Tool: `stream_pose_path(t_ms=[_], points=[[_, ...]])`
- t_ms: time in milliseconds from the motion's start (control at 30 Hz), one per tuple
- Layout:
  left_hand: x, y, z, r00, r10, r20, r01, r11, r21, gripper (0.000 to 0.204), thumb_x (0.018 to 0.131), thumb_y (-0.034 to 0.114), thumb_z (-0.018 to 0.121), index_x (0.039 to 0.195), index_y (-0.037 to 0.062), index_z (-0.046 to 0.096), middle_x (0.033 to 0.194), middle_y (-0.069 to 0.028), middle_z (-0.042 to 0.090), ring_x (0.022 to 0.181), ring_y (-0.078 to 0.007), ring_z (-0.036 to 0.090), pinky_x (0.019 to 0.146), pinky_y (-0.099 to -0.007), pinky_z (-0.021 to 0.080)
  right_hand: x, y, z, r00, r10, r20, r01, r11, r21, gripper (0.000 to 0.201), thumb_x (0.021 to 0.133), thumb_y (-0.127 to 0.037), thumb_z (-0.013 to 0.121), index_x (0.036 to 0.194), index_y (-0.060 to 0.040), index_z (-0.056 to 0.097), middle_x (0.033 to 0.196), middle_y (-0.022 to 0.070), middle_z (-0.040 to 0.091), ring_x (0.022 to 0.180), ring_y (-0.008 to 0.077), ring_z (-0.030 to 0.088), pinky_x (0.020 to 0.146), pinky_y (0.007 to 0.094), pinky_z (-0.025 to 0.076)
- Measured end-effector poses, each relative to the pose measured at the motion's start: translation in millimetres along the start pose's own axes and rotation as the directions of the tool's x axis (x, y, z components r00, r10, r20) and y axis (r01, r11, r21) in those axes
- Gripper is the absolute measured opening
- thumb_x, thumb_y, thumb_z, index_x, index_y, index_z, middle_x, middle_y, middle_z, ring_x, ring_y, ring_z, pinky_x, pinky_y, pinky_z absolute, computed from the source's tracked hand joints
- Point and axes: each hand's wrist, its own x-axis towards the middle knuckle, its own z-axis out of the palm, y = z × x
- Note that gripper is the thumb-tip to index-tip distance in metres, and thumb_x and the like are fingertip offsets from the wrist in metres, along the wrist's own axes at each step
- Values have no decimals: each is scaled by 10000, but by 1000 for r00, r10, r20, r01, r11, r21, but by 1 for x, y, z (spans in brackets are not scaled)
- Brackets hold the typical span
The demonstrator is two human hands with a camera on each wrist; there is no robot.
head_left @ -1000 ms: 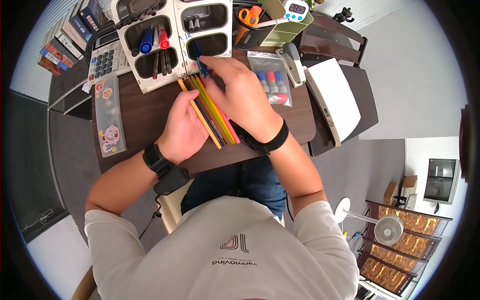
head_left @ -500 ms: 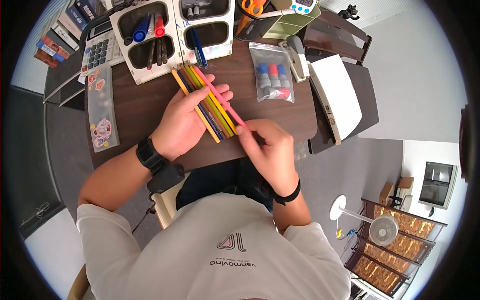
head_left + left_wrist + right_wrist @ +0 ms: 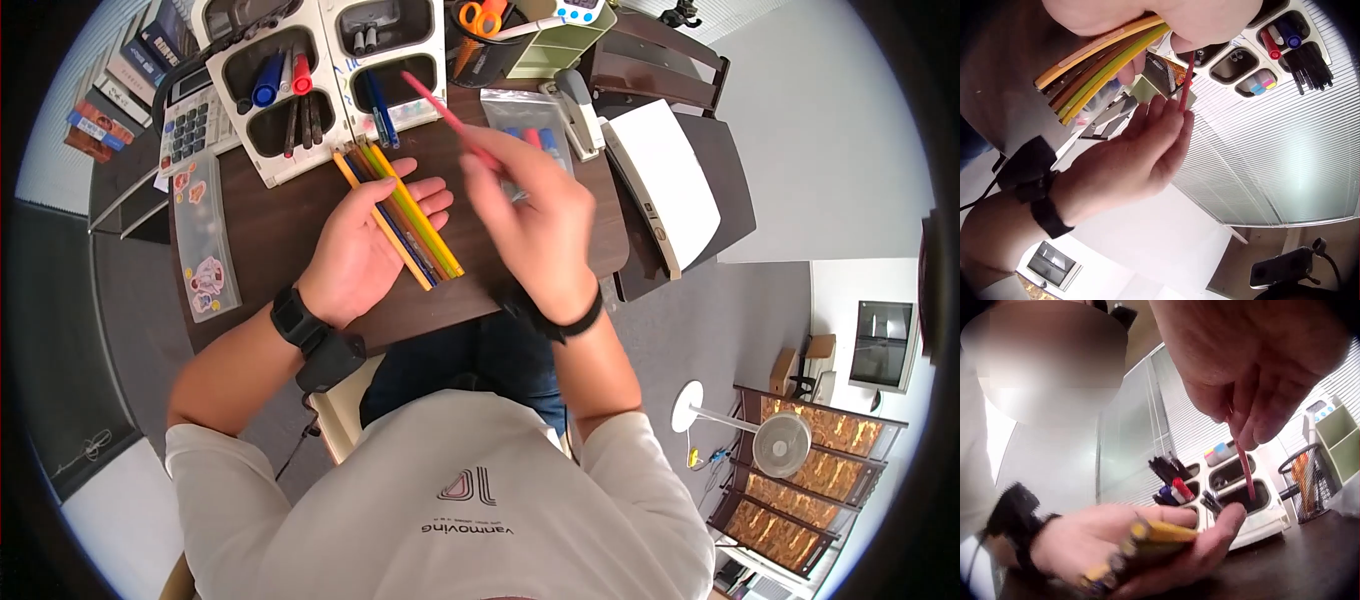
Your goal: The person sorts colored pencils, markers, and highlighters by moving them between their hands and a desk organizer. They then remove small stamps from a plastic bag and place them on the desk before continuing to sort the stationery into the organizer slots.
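My left hand (image 3: 352, 255) holds a small bundle of coloured pencils (image 3: 408, 222) across its palm, thumb laid over them; yellow, green, brown, dark blue and light orange ones show. A pink pencil (image 3: 430, 98) is pinched in my right hand (image 3: 540, 210), to the right of the bundle and above the desk. Its far end points at the lower right compartment of a white desk organizer (image 3: 327, 62), and in the right wrist view it overlaps that opening. Blue pens (image 3: 380, 108) stand in the same compartment. Dark pencils (image 3: 303, 122) and thick markers (image 3: 268, 80) fill compartments to the left.
Right of the organizer are a mesh cup (image 3: 480, 58) with orange scissors, a green holder (image 3: 545, 50) and a stapler (image 3: 577, 110). A plastic bag (image 3: 500, 103) lies partly behind my right hand. A calculator (image 3: 190, 130) and a stickered clear case (image 3: 203, 250) line the left.
My right hand first reached to the organizer beside the blue pens, then took the pink pencil's near end from the bundle. It has now lifted that pencil out and moved it towards the organizer.
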Motion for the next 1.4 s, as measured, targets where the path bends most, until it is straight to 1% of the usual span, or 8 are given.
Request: stream_pose_path(t_ms=[167, 233, 433, 600, 800, 1067, 1200, 1400], points=[[3, 1, -2, 999, 14, 44, -13, 1000, -22, 451, 1073, 278, 449, 1444, 22, 478, 1349, -177, 617, 1277, -286, 589, 1161, -456, 432, 27, 8, 36, 983, 31, 180, -50, 994, 102, 281, 902, -29, 682, 1181, 3, 694, 1004, 217, 724, 903, 384, 727, 777, 428, 588], [1, 2, -3, 997, 22, 79, -20, 1000, -19, 447, 1072, 280, 448, 1436, 25, 491, 1338, -155, 626, 1264, -267, 595, 1155, -452, 435, 32, -2, 36, 910, 219, 352, -294, 940, 173, 300, 900, -33, 659, 1196, 5, 690, 1013, 230, 721, 899, 407, 718, 786, 453, 585], [1, 3, -11, 996, -36, 86, 40, 999, -37, 416, 1071, 288, 451, 1407, 55, 529, 1292, -87, 645, 1187, -215, 628, 1124, -442, 457, 28, 5, 48, 969, 40, 244, -64, 994, 91, 328, 890, -41, 640, 1216, -22, 676, 992, 209, 723, 894, 407, 709, 782, 482, 576], [-1, 2, -1, 999, 50, 18, -49, 998, -34, 322, 1089, 193, 475, 1383, 71, 523, 1314, -146, 639, 1235, -259, 620, 1122, -440, 466, 5, -10, 17, 973, 132, 189, -155, 982, 108, 243, 906, -120, 683, 1136, -43, 686, 937, 173, 719, 835, 382, 708, 718, 459, 567], [1, -3, -3, 997, 78, -5, -78, 997, 28, 359, 1098, 170, 497, 1446, 82, 496, 1396, -187, 596, 1305, -295, 585, 1143, -462, 457, -39, -28, -19, 800, 396, 451, -421, 906, -50, 234, 927, -262, 755, 911, -30, 730, 801, 123, 697, 685, 285, 694, 630, 386, 543], [-1, -2, 5, 997, 52, 61, -56, 996, 68, 375, 1104, 170, 476, 1469, 83, 477, 1448, -200, 560, 1341, -295, 560, 1152, -460, 450, -61, -28, -46, 880, 465, 96, -471, 881, 54, 117, 919, -106, 774, 967, -5, 737, 835, 94, 731, 683, 141, 687, 612, 279, 527], [-2, 1, 5, 996, 41, 81, -47, 996, 81, 396, 1100, 171, 476, 1484, 72, 462, 1431, -202, 566, 1331, -293, 564, 1147, -461, 453, -61, -21, -70, 853, 517, -64, -421, 756, 502, 192, 984, -33, 704, 1165, 32, 695, 947, 102, 752, 826, 125, 707, 741, 258, 574], [-1, 8, 6, 991, -4, 133, -15, 989, 146, 448, 1089, 186, 506, 1509, 49, 434, 1353, -183, 616, 1263, -284, 603, 1128, -460, 468, -17, -7, -29, 972, 199, -127, -174, 967, 189, 235, 947, -11, 725, 1182, -7, 717, 950, 113, 774, 841, 166, 753, 783, 294, 587]])
